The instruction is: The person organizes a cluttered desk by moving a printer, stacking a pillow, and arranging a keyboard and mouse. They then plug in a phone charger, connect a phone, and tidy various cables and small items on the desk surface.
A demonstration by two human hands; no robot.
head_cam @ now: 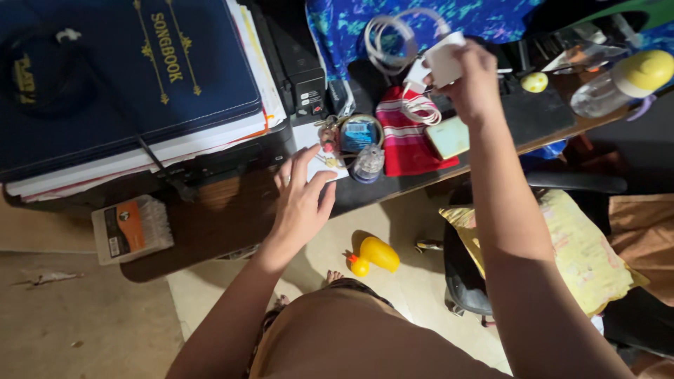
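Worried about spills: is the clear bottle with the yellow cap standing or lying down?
Lying down. The clear bottle rests on its side at the desk edge, its yellow cap pointing right.

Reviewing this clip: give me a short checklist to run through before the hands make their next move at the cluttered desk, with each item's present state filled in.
1. Right hand has a firm hold on the white charger block: ok, fingers wrap it.
2. White coiled cable hangs free of clutter: cannot tell, loops trail behind the hand.
3. Left hand steadies the white paper card: ok, fingertips rest on it.
4. Small clear jar sits away from the desk edge: not ok, it stands close to it.
5. Clear plastic bottle with yellow cap is stable: not ok, it lies on its side.
6. Red striped cloth is uncovered: ok.
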